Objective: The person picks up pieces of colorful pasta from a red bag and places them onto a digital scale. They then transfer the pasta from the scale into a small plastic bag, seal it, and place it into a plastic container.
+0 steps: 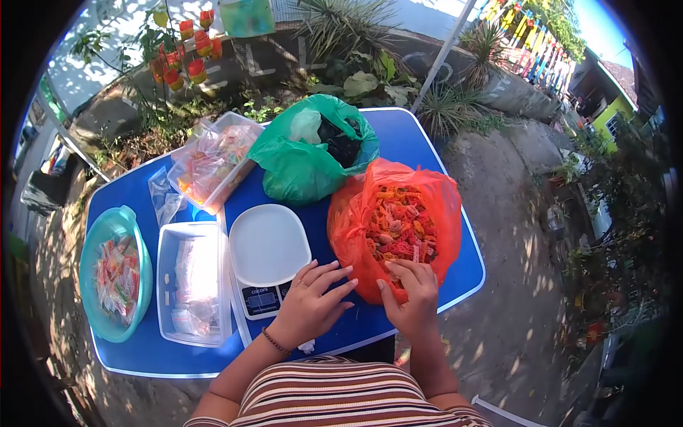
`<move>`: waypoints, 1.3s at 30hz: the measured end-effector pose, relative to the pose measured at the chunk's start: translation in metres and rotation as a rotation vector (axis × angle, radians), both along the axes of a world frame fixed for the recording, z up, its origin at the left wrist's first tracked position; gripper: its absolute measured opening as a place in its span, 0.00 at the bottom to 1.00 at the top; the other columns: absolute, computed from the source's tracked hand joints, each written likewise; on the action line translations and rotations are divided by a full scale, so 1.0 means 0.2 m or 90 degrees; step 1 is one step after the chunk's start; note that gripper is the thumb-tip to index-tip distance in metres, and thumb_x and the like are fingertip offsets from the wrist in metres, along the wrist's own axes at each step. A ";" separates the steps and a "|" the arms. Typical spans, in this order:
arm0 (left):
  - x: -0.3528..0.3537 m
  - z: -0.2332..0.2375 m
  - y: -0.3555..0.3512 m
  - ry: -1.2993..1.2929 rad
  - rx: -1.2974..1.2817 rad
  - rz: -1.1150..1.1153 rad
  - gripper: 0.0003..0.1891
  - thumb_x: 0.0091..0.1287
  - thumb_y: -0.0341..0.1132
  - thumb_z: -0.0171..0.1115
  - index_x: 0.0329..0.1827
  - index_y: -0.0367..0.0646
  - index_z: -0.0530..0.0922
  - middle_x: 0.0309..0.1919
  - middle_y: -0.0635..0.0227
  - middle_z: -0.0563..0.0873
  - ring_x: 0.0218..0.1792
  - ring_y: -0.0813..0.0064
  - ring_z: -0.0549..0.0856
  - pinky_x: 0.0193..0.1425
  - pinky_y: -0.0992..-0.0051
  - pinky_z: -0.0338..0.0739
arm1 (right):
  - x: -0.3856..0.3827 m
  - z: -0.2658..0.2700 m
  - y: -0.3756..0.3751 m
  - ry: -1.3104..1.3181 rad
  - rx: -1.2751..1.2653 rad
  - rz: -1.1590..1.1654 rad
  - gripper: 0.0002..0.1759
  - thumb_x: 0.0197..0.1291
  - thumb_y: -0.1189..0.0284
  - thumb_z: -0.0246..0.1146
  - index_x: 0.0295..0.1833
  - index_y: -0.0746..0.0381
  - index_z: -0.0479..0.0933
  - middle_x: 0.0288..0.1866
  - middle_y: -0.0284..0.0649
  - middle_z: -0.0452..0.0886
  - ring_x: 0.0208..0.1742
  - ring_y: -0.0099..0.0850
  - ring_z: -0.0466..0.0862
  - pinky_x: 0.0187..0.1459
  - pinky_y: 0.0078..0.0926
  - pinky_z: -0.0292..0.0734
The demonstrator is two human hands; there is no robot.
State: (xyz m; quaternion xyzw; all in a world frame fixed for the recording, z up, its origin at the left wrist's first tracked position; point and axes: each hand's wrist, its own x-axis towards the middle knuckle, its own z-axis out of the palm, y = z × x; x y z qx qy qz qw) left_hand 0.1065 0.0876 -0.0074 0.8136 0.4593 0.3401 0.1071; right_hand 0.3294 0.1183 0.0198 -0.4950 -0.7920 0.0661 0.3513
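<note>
My right hand (414, 293) is at the front of an open red plastic bag (348, 235), thumb apart from the bent fingers. Its fingertips touch or hover over small red and orange curly pieces (402, 226), which look like dried snacks, inside the bag. Nothing shows in its grasp. My left hand (313, 302) reaches toward the bag's left side with fingers spread, holding nothing. Just beyond the left hand stands a white digital kitchen scale (262, 302), a white square tray (269, 242) resting on top.
On the blue table (413, 139) stand a green plastic bag (295, 174), a clear tub of packed bags (220, 153), a white container (165, 285) with clear sachets and a teal basin (92, 313) of filled packets. A loose clear bag (167, 199) lies between.
</note>
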 end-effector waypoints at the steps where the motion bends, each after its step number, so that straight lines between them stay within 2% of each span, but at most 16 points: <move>1: 0.03 -0.01 0.02 0.008 0.022 -0.020 0.25 0.58 0.38 0.78 0.62 0.52 0.85 0.68 0.67 0.82 0.64 0.61 0.82 0.71 0.56 0.74 | 0.05 0.00 0.00 -0.011 -0.023 0.003 0.17 0.56 0.68 0.75 0.50 0.61 0.86 0.48 0.38 0.86 0.51 0.40 0.83 0.51 0.38 0.73; 5: 0.12 -0.01 0.08 0.027 -0.012 -0.077 0.28 0.58 0.39 0.78 0.64 0.52 0.83 0.70 0.67 0.80 0.57 0.62 0.84 0.63 0.61 0.77 | 0.16 0.05 -0.01 -0.116 -0.124 0.039 0.15 0.56 0.64 0.75 0.46 0.60 0.86 0.44 0.39 0.86 0.48 0.39 0.84 0.49 0.38 0.72; 8: 0.18 0.02 0.12 0.068 -0.040 -0.088 0.30 0.58 0.40 0.77 0.66 0.52 0.82 0.70 0.67 0.79 0.54 0.63 0.84 0.60 0.63 0.77 | 0.19 0.02 -0.01 -0.090 -0.129 0.076 0.16 0.56 0.62 0.75 0.45 0.60 0.86 0.43 0.40 0.86 0.46 0.40 0.85 0.47 0.36 0.72; 11: 0.22 0.03 0.15 0.118 -0.063 -0.072 0.30 0.58 0.42 0.77 0.66 0.52 0.81 0.67 0.67 0.81 0.54 0.63 0.84 0.61 0.62 0.76 | 0.20 0.03 0.00 -0.037 -0.191 0.101 0.12 0.58 0.69 0.74 0.44 0.63 0.86 0.40 0.43 0.87 0.44 0.44 0.85 0.48 0.36 0.74; 14: 0.21 -0.03 0.15 0.127 -0.066 -0.059 0.30 0.58 0.43 0.77 0.66 0.51 0.81 0.63 0.67 0.82 0.54 0.63 0.84 0.62 0.60 0.75 | 0.19 -0.01 0.12 0.103 -0.121 0.022 0.08 0.62 0.76 0.69 0.46 0.66 0.85 0.41 0.48 0.87 0.46 0.47 0.86 0.52 0.39 0.78; 15: 0.20 -0.03 0.14 0.122 -0.060 -0.055 0.30 0.58 0.43 0.77 0.66 0.51 0.81 0.62 0.67 0.82 0.55 0.63 0.84 0.63 0.60 0.75 | 0.19 -0.02 0.17 0.050 -0.062 0.006 0.11 0.63 0.82 0.62 0.49 0.66 0.85 0.45 0.50 0.87 0.51 0.49 0.86 0.58 0.41 0.80; 21: 0.17 -0.04 0.09 0.113 -0.046 -0.064 0.30 0.57 0.42 0.78 0.65 0.49 0.82 0.62 0.66 0.82 0.57 0.63 0.83 0.65 0.59 0.74 | 0.24 -0.06 0.38 -0.129 -0.104 0.087 0.24 0.55 0.83 0.60 0.58 0.63 0.84 0.53 0.44 0.87 0.62 0.47 0.81 0.67 0.43 0.76; 24: 0.15 -0.05 0.06 0.109 -0.048 -0.065 0.30 0.57 0.42 0.78 0.65 0.48 0.82 0.63 0.65 0.82 0.58 0.62 0.83 0.65 0.59 0.74 | 0.23 -0.04 0.37 -0.125 -0.152 0.071 0.22 0.57 0.84 0.61 0.57 0.61 0.85 0.54 0.45 0.86 0.61 0.48 0.80 0.66 0.42 0.77; 30: 0.14 -0.05 0.05 0.096 -0.048 -0.065 0.31 0.58 0.40 0.78 0.66 0.49 0.81 0.65 0.64 0.81 0.60 0.62 0.82 0.65 0.59 0.75 | 0.26 -0.05 0.40 -0.221 -0.150 0.003 0.15 0.58 0.82 0.63 0.50 0.63 0.85 0.50 0.46 0.85 0.55 0.49 0.81 0.58 0.43 0.79; 33: 0.14 -0.06 0.03 0.081 -0.037 -0.057 0.31 0.58 0.40 0.78 0.67 0.50 0.81 0.68 0.62 0.79 0.60 0.60 0.82 0.65 0.58 0.75 | 0.27 0.02 0.40 -0.184 -0.120 -0.039 0.09 0.59 0.81 0.63 0.45 0.65 0.83 0.46 0.50 0.85 0.51 0.52 0.82 0.53 0.46 0.79; 36: 0.13 -0.05 0.02 0.065 -0.030 -0.048 0.32 0.58 0.39 0.78 0.68 0.51 0.80 0.70 0.61 0.78 0.60 0.59 0.82 0.65 0.58 0.76 | 0.25 0.07 0.38 -0.061 -0.138 -0.117 0.05 0.61 0.79 0.62 0.42 0.66 0.81 0.40 0.55 0.85 0.45 0.56 0.84 0.50 0.51 0.79; 39: 0.12 -0.06 0.01 0.052 -0.032 -0.049 0.32 0.59 0.39 0.78 0.69 0.51 0.80 0.70 0.61 0.77 0.60 0.58 0.82 0.65 0.58 0.76 | 0.29 0.09 0.36 -0.005 -0.192 -0.156 0.07 0.64 0.73 0.62 0.42 0.67 0.79 0.33 0.56 0.85 0.39 0.57 0.86 0.46 0.54 0.80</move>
